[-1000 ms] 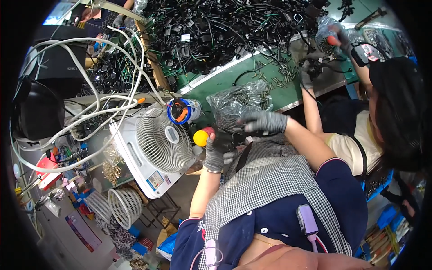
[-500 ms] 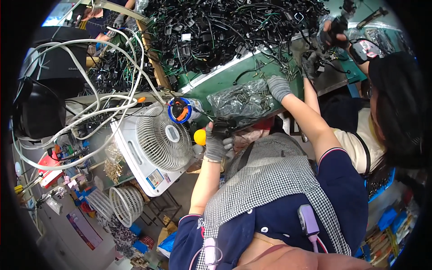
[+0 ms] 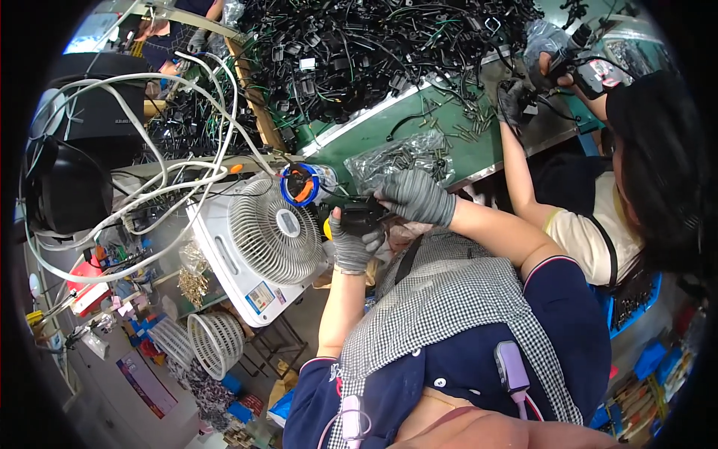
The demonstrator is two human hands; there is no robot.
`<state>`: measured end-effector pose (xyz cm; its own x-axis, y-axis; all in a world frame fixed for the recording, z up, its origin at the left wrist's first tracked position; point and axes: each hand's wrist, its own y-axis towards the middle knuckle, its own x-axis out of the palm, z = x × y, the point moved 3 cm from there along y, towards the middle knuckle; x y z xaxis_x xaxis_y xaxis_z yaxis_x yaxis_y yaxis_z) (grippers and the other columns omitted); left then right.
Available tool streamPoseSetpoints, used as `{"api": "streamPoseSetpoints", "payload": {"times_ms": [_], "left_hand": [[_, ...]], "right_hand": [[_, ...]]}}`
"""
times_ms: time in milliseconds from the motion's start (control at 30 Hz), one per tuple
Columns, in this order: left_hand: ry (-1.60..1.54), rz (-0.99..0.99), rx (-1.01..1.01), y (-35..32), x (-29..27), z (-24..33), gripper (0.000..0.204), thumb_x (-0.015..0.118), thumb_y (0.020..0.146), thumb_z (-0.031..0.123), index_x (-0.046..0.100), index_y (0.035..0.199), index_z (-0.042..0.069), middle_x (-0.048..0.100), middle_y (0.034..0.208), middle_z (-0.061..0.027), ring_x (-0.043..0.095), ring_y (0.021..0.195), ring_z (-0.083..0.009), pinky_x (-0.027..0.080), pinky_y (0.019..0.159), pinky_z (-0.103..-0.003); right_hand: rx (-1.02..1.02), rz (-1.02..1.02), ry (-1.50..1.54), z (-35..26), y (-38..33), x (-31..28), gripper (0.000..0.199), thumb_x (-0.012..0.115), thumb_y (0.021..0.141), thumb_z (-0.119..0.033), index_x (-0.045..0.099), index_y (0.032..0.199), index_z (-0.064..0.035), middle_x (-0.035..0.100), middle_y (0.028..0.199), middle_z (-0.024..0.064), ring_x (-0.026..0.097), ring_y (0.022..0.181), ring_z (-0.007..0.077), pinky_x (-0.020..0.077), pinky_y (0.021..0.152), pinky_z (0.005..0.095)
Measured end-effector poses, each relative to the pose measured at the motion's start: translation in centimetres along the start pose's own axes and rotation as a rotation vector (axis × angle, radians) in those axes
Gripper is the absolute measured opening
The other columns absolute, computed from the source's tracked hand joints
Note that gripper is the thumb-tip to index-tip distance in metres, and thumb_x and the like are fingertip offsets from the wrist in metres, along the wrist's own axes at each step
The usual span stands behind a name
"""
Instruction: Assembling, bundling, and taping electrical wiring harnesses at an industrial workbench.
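Observation:
My left hand (image 3: 353, 247), in a grey glove with bare fingertips, is closed round a black plastic part (image 3: 363, 215) with a dark cable. The gloved right hand (image 3: 419, 197) comes in from the right, its fingers pinched together at that part's right end. Whatever sits between those fingertips is too small and hidden to make out. Just beyond both hands lies a clear plastic bag (image 3: 374, 162) with small metal pins on the green bench (image 3: 329, 138). More loose metal pins (image 3: 470, 123) are scattered to its right.
A big heap of black cabled parts (image 3: 351, 60) covers the far bench. A white fan (image 3: 273, 232) stands left of my hands, beside a blue-rimmed tub (image 3: 299, 185). White hoses (image 3: 161, 179) loop at the left. At right, a co-worker's gloved hand (image 3: 514, 101) handles black parts.
My right hand has come back from the metal pins to the black part. The left hand still grips that part, lifted slightly. The co-worker's hands have shifted a little.

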<state>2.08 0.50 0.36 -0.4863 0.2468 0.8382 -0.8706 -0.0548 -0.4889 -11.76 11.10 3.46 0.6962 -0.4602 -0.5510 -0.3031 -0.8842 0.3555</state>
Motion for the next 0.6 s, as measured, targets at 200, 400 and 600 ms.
{"api": "streamPoseSetpoints", "payload": {"times_ms": [200,400,600], "left_hand": [[0.055,0.093,0.027,-0.9,-1.0,-0.3,0.076,0.052,0.073,0.06,0.041,0.125,0.005,0.058,0.099,-0.0131,0.04,0.039,-0.0122,0.033,0.032,-0.022],[0.191,0.141,-0.037,-2.9,-1.0,0.3,0.079,0.053,0.071,0.061,0.042,0.122,0.002,0.058,0.095,-0.0143,0.035,0.034,-0.0114,0.031,0.03,-0.021],[0.167,0.229,-0.071,-3.4,-0.9,-0.7,0.083,0.053,0.069,0.063,0.043,0.12,0.0,0.059,0.083,-0.0126,0.032,0.031,-0.0103,0.029,0.028,-0.021]], "right_hand": [[-0.061,-0.075,-0.061,-0.5,0.2,0.1,0.031,0.057,0.081,-0.032,0.062,0.093,-0.0038,0.062,0.084,0.016,0.06,0.075,0.0299,0.049,0.068,0.0376],[0.492,-0.452,0.247,-0.5,-1.3,1.5,0.051,0.052,0.082,-0.05,0.063,0.084,-0.0004,0.061,0.073,0.0181,0.06,0.068,0.0291,0.0467,0.063,0.0376],[0.682,-0.349,0.727,-0.3,-4.2,4.7,0.056,0.051,0.083,-0.052,0.062,0.076,0.0017,0.056,0.061,0.0175,0.057,0.061,0.0229,0.0448,0.061,0.0334]]}}
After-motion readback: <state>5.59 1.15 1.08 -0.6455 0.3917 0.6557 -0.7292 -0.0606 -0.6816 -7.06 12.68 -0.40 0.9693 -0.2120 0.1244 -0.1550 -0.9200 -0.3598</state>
